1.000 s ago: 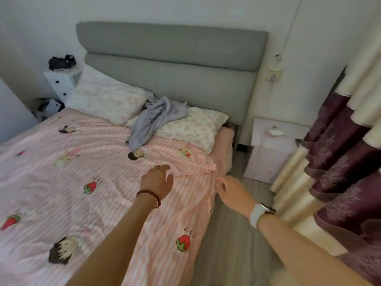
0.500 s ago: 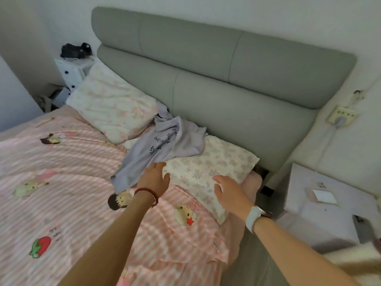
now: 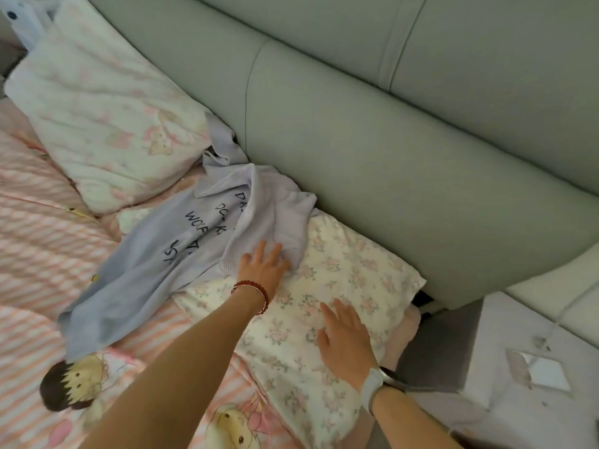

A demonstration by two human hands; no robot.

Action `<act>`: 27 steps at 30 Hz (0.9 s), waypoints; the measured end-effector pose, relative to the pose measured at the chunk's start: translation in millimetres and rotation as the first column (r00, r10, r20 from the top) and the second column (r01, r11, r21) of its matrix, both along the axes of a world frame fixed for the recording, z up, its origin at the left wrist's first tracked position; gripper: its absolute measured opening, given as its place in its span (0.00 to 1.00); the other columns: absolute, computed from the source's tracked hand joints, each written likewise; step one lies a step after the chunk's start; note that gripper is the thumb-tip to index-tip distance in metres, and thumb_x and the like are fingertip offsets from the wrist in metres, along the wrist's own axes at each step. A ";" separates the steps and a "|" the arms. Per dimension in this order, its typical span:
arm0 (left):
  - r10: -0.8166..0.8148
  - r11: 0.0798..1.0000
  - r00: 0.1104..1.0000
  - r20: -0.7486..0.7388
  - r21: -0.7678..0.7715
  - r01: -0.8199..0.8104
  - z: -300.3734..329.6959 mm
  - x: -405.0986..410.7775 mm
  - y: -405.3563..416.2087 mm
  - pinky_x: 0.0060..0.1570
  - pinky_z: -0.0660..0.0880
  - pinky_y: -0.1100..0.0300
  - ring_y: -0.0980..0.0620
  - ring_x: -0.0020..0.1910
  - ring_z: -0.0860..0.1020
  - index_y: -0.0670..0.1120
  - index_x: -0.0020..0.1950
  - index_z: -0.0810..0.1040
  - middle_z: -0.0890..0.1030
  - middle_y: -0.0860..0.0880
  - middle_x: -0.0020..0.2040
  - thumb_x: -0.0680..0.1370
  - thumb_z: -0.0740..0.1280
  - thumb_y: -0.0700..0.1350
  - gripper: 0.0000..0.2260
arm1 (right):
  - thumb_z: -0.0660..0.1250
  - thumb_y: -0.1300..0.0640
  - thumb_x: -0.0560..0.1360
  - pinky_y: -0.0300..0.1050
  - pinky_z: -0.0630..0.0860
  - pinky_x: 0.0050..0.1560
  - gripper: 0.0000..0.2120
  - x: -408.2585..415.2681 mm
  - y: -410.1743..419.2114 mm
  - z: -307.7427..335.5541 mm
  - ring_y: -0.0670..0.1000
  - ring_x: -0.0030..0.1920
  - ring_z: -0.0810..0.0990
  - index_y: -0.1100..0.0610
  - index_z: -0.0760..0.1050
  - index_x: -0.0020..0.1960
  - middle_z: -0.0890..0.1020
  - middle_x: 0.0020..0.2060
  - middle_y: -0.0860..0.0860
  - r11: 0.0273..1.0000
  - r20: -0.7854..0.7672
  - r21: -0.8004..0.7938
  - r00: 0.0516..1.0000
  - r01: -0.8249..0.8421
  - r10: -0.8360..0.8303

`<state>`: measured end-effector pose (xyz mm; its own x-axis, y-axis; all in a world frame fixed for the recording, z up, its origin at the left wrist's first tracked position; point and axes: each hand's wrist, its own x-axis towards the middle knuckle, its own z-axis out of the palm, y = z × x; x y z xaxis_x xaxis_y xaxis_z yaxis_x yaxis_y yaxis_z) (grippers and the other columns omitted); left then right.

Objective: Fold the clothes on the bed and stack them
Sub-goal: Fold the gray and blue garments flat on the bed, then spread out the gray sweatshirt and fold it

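Note:
A crumpled pale lilac shirt [image 3: 181, 244] with black lettering lies across the gap between two pillows, one sleeve trailing onto the pink striped duvet [image 3: 35, 241]. My left hand [image 3: 264, 264], with a red bead bracelet on the wrist, rests on the shirt's bunched right edge, fingers spread and touching the cloth. My right hand [image 3: 345, 338], with a pale watch on the wrist, lies flat and open on the floral pillow [image 3: 356, 280], apart from the shirt.
A second floral pillow [image 3: 107, 115] leans at the upper left. The grey-green padded headboard [image 3: 405, 140] runs behind both pillows. A white bedside table [image 3: 534, 377] with a small white item stands at the lower right, past the bed's edge.
The view has closed in on the pillows. My left hand has moved forward from the duvet onto the shirt. My right hand has come from the bed's edge onto the floral pillow.

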<state>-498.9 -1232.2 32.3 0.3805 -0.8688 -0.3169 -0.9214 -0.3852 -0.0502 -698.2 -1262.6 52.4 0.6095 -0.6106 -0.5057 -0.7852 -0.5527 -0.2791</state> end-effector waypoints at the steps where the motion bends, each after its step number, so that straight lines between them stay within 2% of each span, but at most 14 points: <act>1: -0.027 1.000 0.999 0.021 0.007 0.027 -4.7 1.5 -4.8 0.69 0.54 0.46 0.44 0.75 0.49 0.53 0.73 0.58 0.53 0.51 0.76 0.79 0.59 0.42 0.24 | 0.48 0.50 0.81 0.55 0.49 0.74 0.25 -0.2 -2.5 -6.1 0.54 0.76 0.41 0.47 0.46 0.76 0.44 0.76 0.50 1.000 -0.030 0.004 0.999 -0.019 0.020; 3: 0.017 0.998 0.998 -0.063 -0.065 -0.021 -8.7 4.4 -8.8 0.68 0.55 0.49 0.47 0.70 0.64 0.49 0.68 0.66 0.69 0.49 0.69 0.79 0.56 0.41 0.17 | 0.49 0.49 0.81 0.55 0.51 0.74 0.25 -0.8 -5.3 -13.5 0.54 0.75 0.42 0.46 0.48 0.76 0.45 0.76 0.50 0.999 -0.066 -0.002 0.997 -0.048 0.047; 5: 0.161 0.949 0.940 -0.301 -0.214 -0.231 0.9 6.9 -7.7 0.57 0.66 0.54 0.45 0.54 0.76 0.46 0.61 0.69 0.79 0.45 0.54 0.82 0.53 0.45 0.11 | 0.50 0.49 0.80 0.55 0.54 0.73 0.24 0.4 -8.3 -12.6 0.54 0.75 0.45 0.46 0.50 0.75 0.47 0.76 0.49 0.999 -0.060 -0.004 0.997 -0.038 0.038; 7: 0.223 0.853 0.802 -0.553 -0.288 -0.436 19.1 7.7 -0.5 0.40 0.67 0.56 0.44 0.43 0.76 0.44 0.56 0.70 0.77 0.44 0.43 0.82 0.54 0.47 0.10 | 0.51 0.47 0.80 0.52 0.56 0.72 0.25 4.9 -12.7 -3.5 0.53 0.75 0.48 0.47 0.49 0.76 0.50 0.76 0.50 1.000 0.026 0.019 1.000 0.009 -0.009; 9: 0.155 0.780 0.733 -0.663 -0.373 -0.502 43.4 7.2 16.5 0.39 0.68 0.55 0.43 0.43 0.76 0.41 0.53 0.71 0.77 0.43 0.43 0.81 0.56 0.46 0.09 | 0.54 0.46 0.80 0.49 0.55 0.73 0.30 12.3 -15.6 14.7 0.51 0.75 0.49 0.48 0.44 0.76 0.50 0.76 0.49 0.994 0.213 0.070 0.972 0.085 -0.098; 12: 0.005 0.674 0.699 -0.715 -0.514 -0.531 84.6 12.4 57.2 0.42 0.70 0.52 0.45 0.40 0.75 0.39 0.50 0.73 0.77 0.44 0.40 0.80 0.58 0.48 0.12 | 0.59 0.45 0.78 0.49 0.54 0.72 0.37 28.4 -16.9 51.3 0.48 0.75 0.45 0.41 0.33 0.72 0.42 0.76 0.46 1.000 0.432 -0.002 0.902 0.007 -0.005; 14: -0.075 0.602 0.669 -0.739 -0.569 -0.560 119.9 16.5 89.8 0.40 0.69 0.55 0.51 0.37 0.72 0.41 0.48 0.74 0.74 0.49 0.38 0.77 0.57 0.49 0.13 | 0.61 0.45 0.76 0.50 0.53 0.72 0.41 39.5 -12.2 77.1 0.49 0.75 0.43 0.37 0.28 0.67 0.38 0.75 0.47 0.990 0.476 -0.109 0.869 -0.092 0.133; 18: -0.177 0.482 0.674 -0.718 -0.660 -0.577 198.3 12.3 156.2 0.37 0.68 0.67 0.63 0.35 0.71 0.49 0.46 0.75 0.73 0.53 0.38 0.76 0.58 0.45 0.06 | 0.64 0.44 0.75 0.52 0.51 0.72 0.44 64.0 13.4 125.8 0.51 0.75 0.40 0.38 0.27 0.67 0.35 0.75 0.50 0.949 0.492 -0.213 0.814 -0.232 0.309; 20: -0.187 0.475 0.686 -0.703 -0.676 -0.564 231.4 -0.6 188.6 0.38 0.69 0.66 0.60 0.37 0.73 0.50 0.47 0.75 0.75 0.52 0.39 0.76 0.60 0.48 0.05 | 0.65 0.45 0.75 0.52 0.53 0.72 0.43 74.2 38.4 145.9 0.51 0.75 0.43 0.39 0.32 0.70 0.39 0.75 0.50 0.938 0.512 -0.191 0.786 -0.288 0.346; 22: -0.176 0.459 0.713 -0.679 -0.697 -0.551 256.6 -19.5 220.2 0.39 0.69 0.66 0.58 0.39 0.73 0.49 0.47 0.75 0.76 0.50 0.40 0.76 0.60 0.49 0.07 | 0.65 0.48 0.76 0.51 0.60 0.69 0.32 77.0 67.2 162.9 0.51 0.72 0.57 0.45 0.52 0.74 0.56 0.74 0.52 0.937 0.552 -0.064 0.770 -0.342 0.319; 23: -0.158 0.441 0.726 -0.669 -0.706 -0.554 266.1 -30.9 236.6 0.41 0.70 0.68 0.59 0.39 0.74 0.49 0.47 0.75 0.76 0.50 0.40 0.76 0.60 0.47 0.06 | 0.65 0.49 0.76 0.50 0.67 0.63 0.21 73.5 84.3 169.0 0.49 0.63 0.69 0.48 0.65 0.68 0.71 0.65 0.51 0.923 0.586 0.025 0.754 -0.384 0.298; 24: -0.138 0.416 0.741 -0.657 -0.718 -0.559 274.0 -42.7 252.2 0.42 0.69 0.69 0.61 0.40 0.74 0.49 0.47 0.75 0.77 0.51 0.41 0.76 0.59 0.45 0.06 | 0.64 0.50 0.77 0.46 0.72 0.54 0.10 67.0 100.9 171.8 0.45 0.49 0.75 0.48 0.71 0.57 0.78 0.50 0.47 0.910 0.594 0.084 0.754 -0.406 0.281; 25: -0.110 0.384 0.759 -0.642 -0.732 -0.563 280.3 -54.7 268.6 0.43 0.69 0.70 0.64 0.40 0.74 0.50 0.47 0.75 0.77 0.53 0.41 0.76 0.59 0.44 0.06 | 0.63 0.51 0.77 0.39 0.73 0.44 0.01 56.9 117.5 175.6 0.40 0.37 0.74 0.46 0.71 0.49 0.77 0.37 0.44 0.896 0.601 0.109 0.747 -0.430 0.285; 27: -0.030 0.291 0.786 -0.617 -0.758 -0.584 288.0 -79.6 303.1 0.44 0.68 0.73 0.67 0.41 0.74 0.52 0.46 0.74 0.77 0.55 0.41 0.76 0.58 0.44 0.06 | 0.61 0.51 0.78 0.30 0.68 0.33 0.09 30.3 148.7 179.2 0.37 0.29 0.71 0.43 0.66 0.40 0.71 0.29 0.42 0.881 0.604 0.095 0.731 -0.463 0.319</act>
